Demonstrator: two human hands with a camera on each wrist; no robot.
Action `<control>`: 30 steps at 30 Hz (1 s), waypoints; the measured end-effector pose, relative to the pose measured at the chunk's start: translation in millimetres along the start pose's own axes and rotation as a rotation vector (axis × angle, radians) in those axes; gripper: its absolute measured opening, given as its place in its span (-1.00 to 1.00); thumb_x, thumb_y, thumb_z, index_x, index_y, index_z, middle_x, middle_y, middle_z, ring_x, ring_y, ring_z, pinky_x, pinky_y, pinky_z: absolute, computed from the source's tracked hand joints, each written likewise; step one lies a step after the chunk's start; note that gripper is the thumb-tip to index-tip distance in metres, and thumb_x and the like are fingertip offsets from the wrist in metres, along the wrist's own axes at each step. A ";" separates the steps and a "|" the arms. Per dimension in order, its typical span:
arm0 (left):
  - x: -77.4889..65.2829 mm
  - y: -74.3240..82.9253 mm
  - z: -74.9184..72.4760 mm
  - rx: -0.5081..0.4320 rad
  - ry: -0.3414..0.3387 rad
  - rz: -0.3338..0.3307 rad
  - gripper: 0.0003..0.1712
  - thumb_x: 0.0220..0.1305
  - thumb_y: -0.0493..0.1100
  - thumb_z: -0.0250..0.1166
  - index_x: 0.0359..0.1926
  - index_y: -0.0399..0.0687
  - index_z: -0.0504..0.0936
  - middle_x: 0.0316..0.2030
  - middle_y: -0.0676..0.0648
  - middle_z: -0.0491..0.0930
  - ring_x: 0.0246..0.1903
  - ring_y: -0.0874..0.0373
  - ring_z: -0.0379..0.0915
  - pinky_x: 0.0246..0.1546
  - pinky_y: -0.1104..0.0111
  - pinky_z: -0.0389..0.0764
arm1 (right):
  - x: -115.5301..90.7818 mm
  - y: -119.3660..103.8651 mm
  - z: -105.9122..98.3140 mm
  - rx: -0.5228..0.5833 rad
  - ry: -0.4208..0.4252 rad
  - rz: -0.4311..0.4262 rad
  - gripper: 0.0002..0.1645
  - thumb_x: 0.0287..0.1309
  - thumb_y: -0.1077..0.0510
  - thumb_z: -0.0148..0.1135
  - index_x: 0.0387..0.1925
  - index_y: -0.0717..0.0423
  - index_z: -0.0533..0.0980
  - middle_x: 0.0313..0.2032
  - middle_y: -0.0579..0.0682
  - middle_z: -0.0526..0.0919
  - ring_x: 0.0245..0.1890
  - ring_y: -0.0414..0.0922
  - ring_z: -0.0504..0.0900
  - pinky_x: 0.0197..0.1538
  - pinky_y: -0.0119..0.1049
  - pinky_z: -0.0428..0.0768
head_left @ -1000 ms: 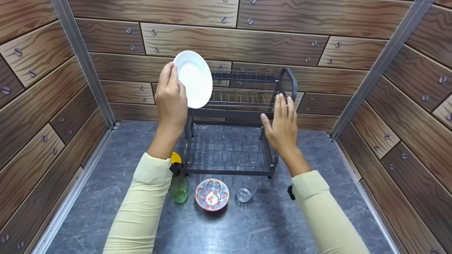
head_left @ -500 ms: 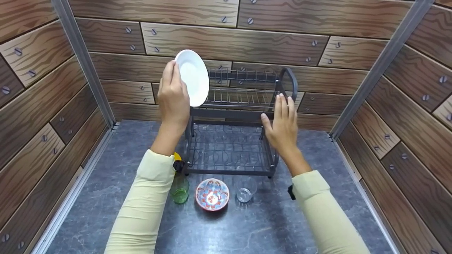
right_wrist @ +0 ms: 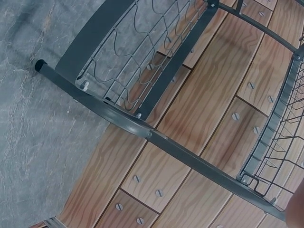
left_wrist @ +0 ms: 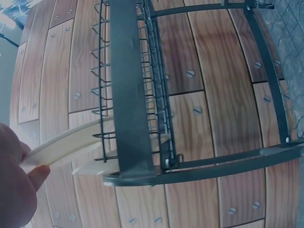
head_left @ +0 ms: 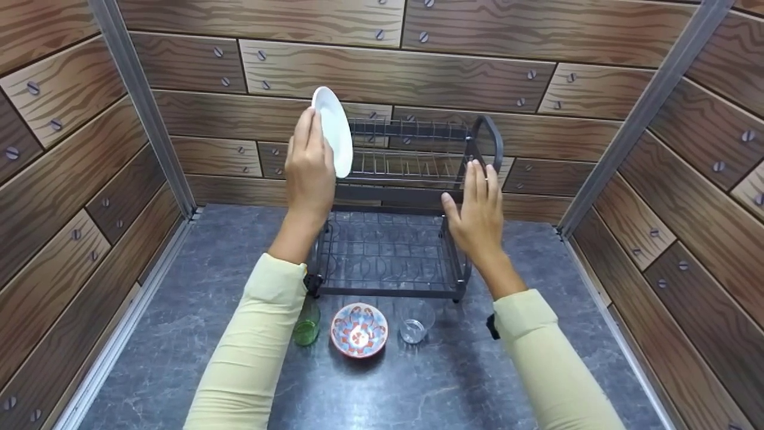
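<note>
My left hand (head_left: 310,161) grips a white plate (head_left: 335,134) by its left edge. The plate stands nearly upright at the left end of the dark two-tier dish rack's (head_left: 394,194) upper tier. In the left wrist view this plate (left_wrist: 66,145) slants in at the upper tier's wires, and a second pale plate (left_wrist: 95,165) sits in the wires close beside it. My right hand (head_left: 477,209) is at the rack's upper right end, fingers straight and thumb spread near the front bar. Only a bit of a finger (right_wrist: 297,209) shows in the right wrist view.
In front of the rack stand a green glass (head_left: 306,331), a red and blue patterned bowl (head_left: 359,330) and a clear glass (head_left: 413,328). The rack's lower tier (head_left: 388,257) is a wire grid. Wood-patterned walls (head_left: 382,65) enclose the grey marbled surface (head_left: 382,394).
My left hand has moved right with the plate and turned it, so the plate now shows more edge-on. My right hand has stayed in place.
</note>
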State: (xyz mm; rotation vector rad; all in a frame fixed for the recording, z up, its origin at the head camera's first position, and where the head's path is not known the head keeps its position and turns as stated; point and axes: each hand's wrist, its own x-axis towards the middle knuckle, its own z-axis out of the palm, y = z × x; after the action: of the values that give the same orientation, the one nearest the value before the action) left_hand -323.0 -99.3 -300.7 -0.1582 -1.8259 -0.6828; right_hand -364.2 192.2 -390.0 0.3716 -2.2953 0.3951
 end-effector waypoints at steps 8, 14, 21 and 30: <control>-6.5 -4.1 6.3 -0.064 -0.050 -0.003 -0.52 0.32 -0.34 0.11 0.25 -0.35 0.42 0.26 -0.18 0.38 0.17 -0.06 0.37 0.26 0.36 0.34 | 0.3 0.3 0.8 0.001 0.006 -0.001 -0.12 0.35 -0.25 -0.14 0.47 0.16 -0.05 0.45 0.08 0.04 0.45 0.11 -0.10 0.48 -0.08 -0.18; -9.6 -5.5 10.7 -0.065 -0.061 0.031 -0.53 0.30 -0.35 0.12 0.23 -0.38 0.43 0.25 -0.20 0.39 0.09 -0.11 0.41 0.19 0.28 0.41 | 0.4 -0.8 0.2 0.007 -0.006 0.003 -0.12 0.35 -0.26 -0.16 0.48 0.14 -0.06 0.46 0.06 0.02 0.47 0.08 -0.14 0.48 -0.05 -0.17; -17.1 -8.6 18.6 -0.031 -0.098 0.074 -0.52 0.25 -0.40 0.11 0.21 -0.41 0.44 0.25 -0.20 0.37 0.12 -0.12 0.40 0.24 0.32 0.38 | -0.2 0.1 0.8 0.007 0.000 -0.002 -0.13 0.35 -0.24 -0.14 0.48 0.14 -0.06 0.46 0.07 0.04 0.47 0.05 -0.15 0.47 -0.01 -0.13; -23.9 -7.6 27.3 0.031 -0.085 0.106 -0.56 0.30 -0.40 0.08 0.21 -0.37 0.45 0.24 -0.18 0.38 0.06 -0.09 0.44 0.17 0.32 0.46 | -1.2 -0.2 -0.6 0.008 -0.008 0.005 -0.12 0.36 -0.26 -0.15 0.48 0.13 -0.07 0.47 0.05 0.02 0.47 0.05 -0.17 0.47 -0.05 -0.17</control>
State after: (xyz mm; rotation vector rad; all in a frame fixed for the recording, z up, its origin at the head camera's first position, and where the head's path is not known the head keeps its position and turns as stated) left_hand -340.1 -86.0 -330.9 -0.2652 -1.8940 -0.5808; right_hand -362.9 192.4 -390.4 0.3718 -2.3037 0.4063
